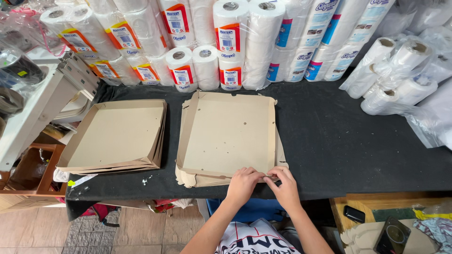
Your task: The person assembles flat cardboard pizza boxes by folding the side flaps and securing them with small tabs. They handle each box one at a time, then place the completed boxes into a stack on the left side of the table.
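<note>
— Both hands sit closest to the lens, at the near edge of the flat cardboard box point(226, 134). What are they doing there?

— Left hand point(242, 184) presses down on the box's near flap with its fingers curled shut over the cardboard. Right hand point(284, 184) is just beside it, fingers pinched on the same flap near the box's near-right corner.

— And the box itself?

— It lies in the middle of the black surface point(339, 141), on top of a few more flat blanks whose edges poke out under its near-left corner. Its far and side walls are up; the near wall looks only partly folded, so I'd judge this one unfinished.

— Anything left of the box?

— A stack of folded boxes point(115, 136), nested together, which suggests several are done already. Further left of the box stands a white shelf unit point(28, 117).

— Behind it?

— Wrapped paper rolls point(226, 42) line the far edge of the surface.

— Right of the box?

— Rolls of clear plastic bags point(400, 75), well apart from it. Nearer, below the surface's edge, a dark phone point(392, 236) lies on a lower ledge.
</note>
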